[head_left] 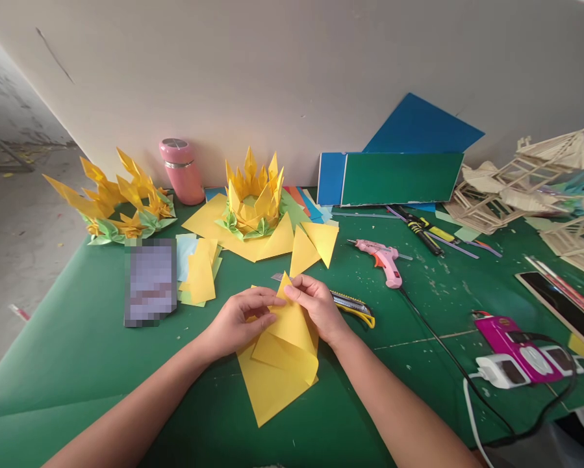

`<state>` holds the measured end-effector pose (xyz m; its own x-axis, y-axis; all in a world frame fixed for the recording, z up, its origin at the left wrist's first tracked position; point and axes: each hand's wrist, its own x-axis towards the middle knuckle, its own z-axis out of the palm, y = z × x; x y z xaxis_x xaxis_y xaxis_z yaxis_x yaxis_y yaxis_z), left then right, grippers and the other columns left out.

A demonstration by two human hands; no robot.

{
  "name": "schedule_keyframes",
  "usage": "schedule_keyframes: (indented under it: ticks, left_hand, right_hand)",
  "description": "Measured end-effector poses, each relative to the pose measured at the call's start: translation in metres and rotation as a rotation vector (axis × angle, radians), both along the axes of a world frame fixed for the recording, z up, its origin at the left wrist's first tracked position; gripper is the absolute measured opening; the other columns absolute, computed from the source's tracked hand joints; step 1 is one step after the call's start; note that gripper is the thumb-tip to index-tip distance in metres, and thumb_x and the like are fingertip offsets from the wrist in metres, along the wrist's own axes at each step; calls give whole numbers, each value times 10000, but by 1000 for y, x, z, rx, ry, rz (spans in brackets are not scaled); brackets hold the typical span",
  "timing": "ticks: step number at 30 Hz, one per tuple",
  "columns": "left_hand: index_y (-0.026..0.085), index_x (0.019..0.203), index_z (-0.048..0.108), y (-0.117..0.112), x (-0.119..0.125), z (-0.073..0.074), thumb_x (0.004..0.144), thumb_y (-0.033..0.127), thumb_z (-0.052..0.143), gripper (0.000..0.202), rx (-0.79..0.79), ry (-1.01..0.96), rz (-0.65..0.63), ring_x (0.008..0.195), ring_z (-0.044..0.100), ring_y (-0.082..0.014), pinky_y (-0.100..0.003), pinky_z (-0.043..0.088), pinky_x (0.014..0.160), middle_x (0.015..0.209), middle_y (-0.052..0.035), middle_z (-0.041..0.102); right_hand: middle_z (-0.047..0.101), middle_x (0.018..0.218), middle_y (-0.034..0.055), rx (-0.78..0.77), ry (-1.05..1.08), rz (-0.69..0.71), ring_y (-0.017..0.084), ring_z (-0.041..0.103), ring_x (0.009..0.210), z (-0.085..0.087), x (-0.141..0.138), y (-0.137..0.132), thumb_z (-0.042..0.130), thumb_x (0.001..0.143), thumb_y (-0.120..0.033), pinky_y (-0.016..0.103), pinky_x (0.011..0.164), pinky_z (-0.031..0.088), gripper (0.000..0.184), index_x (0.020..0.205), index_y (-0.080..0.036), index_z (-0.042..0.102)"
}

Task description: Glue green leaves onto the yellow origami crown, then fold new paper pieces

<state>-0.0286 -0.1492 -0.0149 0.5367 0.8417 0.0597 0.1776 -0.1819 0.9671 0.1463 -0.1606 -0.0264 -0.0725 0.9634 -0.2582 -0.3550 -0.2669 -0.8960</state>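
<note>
A pixelated mosaic obscures the rectangular item [151, 283] on the worktop [77, 370]. The right hand [318, 309] partly covers the utility knife [355, 307]. The right frame edge crops the stick models [516, 188].

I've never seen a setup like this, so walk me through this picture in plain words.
There is no machine here: a person works with two bare hands. One camera, worn on the head, looks forward and down, so the forearms reach in from the bottom edge.

The right hand pinches a folded yellow sheet near its pointed top, while the left hand touches its side. More yellow paper shows beneath.

On the green table, a yellow cutter lies beside the right hand, with a pink glue gun beyond it. Further back are two crown-like paper pieces, one at left and one at centre, and a pink bottle.
</note>
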Motion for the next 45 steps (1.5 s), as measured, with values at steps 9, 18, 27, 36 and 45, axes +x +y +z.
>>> schedule_keyframes:
  ticks: [9,18,27,36,45]
  left_hand:
    - [237,1010,738,-2,-1,4,733,189,630,302,-14,43,-72,695,604,-152,-276,543,663,1068,-77,711]
    - [225,1036,729,-1,-1,5,750,172,591,322,-10,85,-120,876,655,-207,-287,536,737,1122,-80,708]
    - [255,1098,710,-2,-1,5,728,115,575,418,21,82,-187,957,647,-221,-302,537,772,1210,-70,673]
    - [255,1115,686,-1,-1,7,732,155,598,406,23,20,-32,603,487,-111,-245,476,579,1162,-85,647]
    - [291,1196,634,0,-3,1,740,182,644,469,-75,-62,-6,607,457,-94,-258,467,600,1329,-88,531]
  right_hand:
    - [485,550,-61,33,-49,7,97,390,516,-2,4,3,724,618,-373,243,537,302,218,624,-204,587]
    - [471,519,-66,21,-44,4,87,364,505,0,5,5,682,593,-314,235,522,276,156,600,-199,577]
    - [392,489,-65,64,-153,-6,93,329,490,5,0,4,575,622,-313,242,501,269,170,514,-209,495]
    - [460,618,-65,102,-136,60,100,388,546,2,2,3,680,685,-494,237,544,316,328,696,-218,502]
    - [545,713,-26,155,-158,145,136,478,680,-1,2,2,684,702,-445,263,663,370,286,647,-204,540]
